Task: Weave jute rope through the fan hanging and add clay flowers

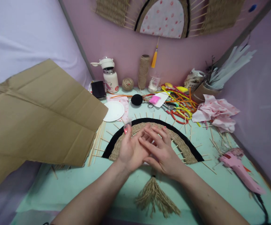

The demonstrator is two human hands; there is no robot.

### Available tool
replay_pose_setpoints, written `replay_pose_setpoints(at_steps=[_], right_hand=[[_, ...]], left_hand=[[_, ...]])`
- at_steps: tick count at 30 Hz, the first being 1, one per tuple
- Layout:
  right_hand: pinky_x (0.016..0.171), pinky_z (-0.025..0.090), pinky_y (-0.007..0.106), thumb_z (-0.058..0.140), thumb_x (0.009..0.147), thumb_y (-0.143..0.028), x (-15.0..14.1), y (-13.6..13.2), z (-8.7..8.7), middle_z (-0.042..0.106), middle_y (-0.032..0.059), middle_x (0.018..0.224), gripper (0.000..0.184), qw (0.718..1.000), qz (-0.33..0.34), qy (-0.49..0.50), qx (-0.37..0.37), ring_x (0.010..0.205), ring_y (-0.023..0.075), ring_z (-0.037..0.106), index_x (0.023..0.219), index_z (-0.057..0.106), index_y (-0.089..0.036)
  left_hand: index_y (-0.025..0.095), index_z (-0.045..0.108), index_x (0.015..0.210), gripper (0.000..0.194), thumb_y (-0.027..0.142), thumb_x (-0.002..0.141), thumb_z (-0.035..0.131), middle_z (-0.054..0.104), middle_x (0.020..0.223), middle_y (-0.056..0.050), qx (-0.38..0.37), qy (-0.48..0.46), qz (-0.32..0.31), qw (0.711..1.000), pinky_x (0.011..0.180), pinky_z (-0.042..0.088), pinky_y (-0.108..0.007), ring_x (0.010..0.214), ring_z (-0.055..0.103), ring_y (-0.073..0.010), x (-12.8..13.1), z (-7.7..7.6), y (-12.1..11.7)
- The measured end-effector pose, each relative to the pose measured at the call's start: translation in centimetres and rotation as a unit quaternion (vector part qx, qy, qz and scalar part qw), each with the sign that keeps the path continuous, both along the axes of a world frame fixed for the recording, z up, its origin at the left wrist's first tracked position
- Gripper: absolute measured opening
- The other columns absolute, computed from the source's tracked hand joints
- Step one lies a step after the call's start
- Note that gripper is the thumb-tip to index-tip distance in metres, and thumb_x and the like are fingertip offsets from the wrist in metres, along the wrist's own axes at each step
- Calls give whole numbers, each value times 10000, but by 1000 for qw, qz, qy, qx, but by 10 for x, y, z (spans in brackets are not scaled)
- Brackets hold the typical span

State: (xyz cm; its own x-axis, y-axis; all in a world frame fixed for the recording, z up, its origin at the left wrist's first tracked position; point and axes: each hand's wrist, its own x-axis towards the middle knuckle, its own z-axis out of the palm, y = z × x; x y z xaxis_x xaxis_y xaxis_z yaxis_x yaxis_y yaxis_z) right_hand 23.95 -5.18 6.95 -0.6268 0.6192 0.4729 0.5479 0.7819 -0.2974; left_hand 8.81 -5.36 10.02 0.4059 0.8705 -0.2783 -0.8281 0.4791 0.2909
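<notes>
My left hand (132,147) is turned palm up with its fingers stretched out, and holds nothing that I can see. A small translucent patch with pink shows at its thumb tip; I cannot make out what it is. My right hand (161,150) lies across the left palm and fingers, its own fingers extended and slightly apart. Behind and partly hidden by both hands is a half-round woven twine piece (187,150) with a black band (154,120) and thin sticks poking outward. A frayed twine tassel (155,197) hangs below the hands, toward the table's front.
A large cardboard sheet (44,115) covers the left side. At right lie a pink glue gun (239,170) and crumpled pink-spotted cloth (216,111). Along the back stand a bottle (111,78), a twine ball (127,83), a twine spool (144,72) and tangled coloured cords (184,104).
</notes>
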Motion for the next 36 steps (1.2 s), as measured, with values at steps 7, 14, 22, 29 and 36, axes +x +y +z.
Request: replay_pose_setpoints(at_steps=[7,14,22,29,36], right_hand=[[1065,172,626,489,868,-482,0,0,1,348,117,1451,520,999,-43,10,10,1292,338,287,1329,478,-243],[1066,196,611,520,861,-445,-2,0,0,388,102,1424,486,998,-44,33,7,1274,327,317,1310,503,-260],[1063,217,599,510,868,-455,-1,-1,3,443,97,1378,473,999,-19,30,12,1249,319,330,1297,518,-258],[1059,243,586,507,864,-484,-1,-1,4,414,69,1412,492,999,9,39,-11,1264,316,318,1320,492,-300],[1038,276,581,416,908,-464,3,0,4,391,89,1415,506,994,5,104,-42,1263,311,332,1384,400,-292]], left_hand=[[134,576,1127,682,698,798,381,558,1259,-161,12,2,-2,1000,968,424,-361,1243,463,-272,-1,1,0],[127,553,1167,654,656,830,368,529,1310,-156,25,1,38,999,988,412,-336,1266,446,-248,-3,2,1],[102,522,1213,668,636,836,382,512,1332,-167,25,-7,52,998,1007,396,-333,1285,429,-248,-4,2,2],[99,515,1226,675,633,835,385,524,1316,-180,9,-10,20,1000,998,410,-352,1276,440,-260,-1,2,2],[81,558,1182,612,576,867,383,532,1318,-174,4,-3,40,999,971,433,-277,1259,462,-229,-1,-1,3]])
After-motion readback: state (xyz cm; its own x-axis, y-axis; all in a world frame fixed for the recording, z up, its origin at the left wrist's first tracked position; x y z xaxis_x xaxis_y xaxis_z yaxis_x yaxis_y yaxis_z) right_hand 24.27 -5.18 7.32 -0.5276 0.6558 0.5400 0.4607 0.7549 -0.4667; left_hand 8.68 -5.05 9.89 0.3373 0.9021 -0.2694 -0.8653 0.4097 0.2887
